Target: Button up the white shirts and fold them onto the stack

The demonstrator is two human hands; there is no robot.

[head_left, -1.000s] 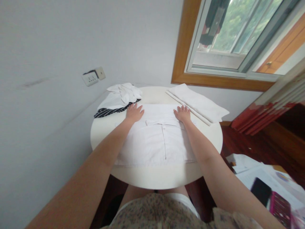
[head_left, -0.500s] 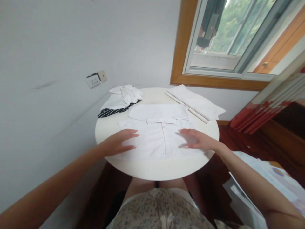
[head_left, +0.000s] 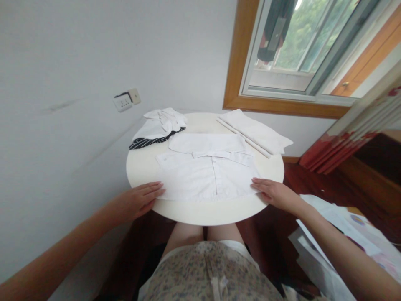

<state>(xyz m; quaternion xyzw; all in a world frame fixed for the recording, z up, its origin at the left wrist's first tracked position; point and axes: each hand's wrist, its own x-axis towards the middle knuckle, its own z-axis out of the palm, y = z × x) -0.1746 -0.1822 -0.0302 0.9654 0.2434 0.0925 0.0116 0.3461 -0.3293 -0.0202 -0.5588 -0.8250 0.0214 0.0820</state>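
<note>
My left hand (head_left: 145, 198) lies at the near left corner of the white shirt (head_left: 188, 177) and my right hand (head_left: 275, 193) at its near right corner, the fingers of each stretched out and close together, though I cannot tell whether either one pinches the fabric. The shirt is spread across the middle of the round table (head_left: 194, 214), its buttoned front facing up, between me and a crumpled white garment (head_left: 150, 127) on black striped cloth (head_left: 147, 143) at far left and a folded white cloth (head_left: 258, 133) at far right.
</note>
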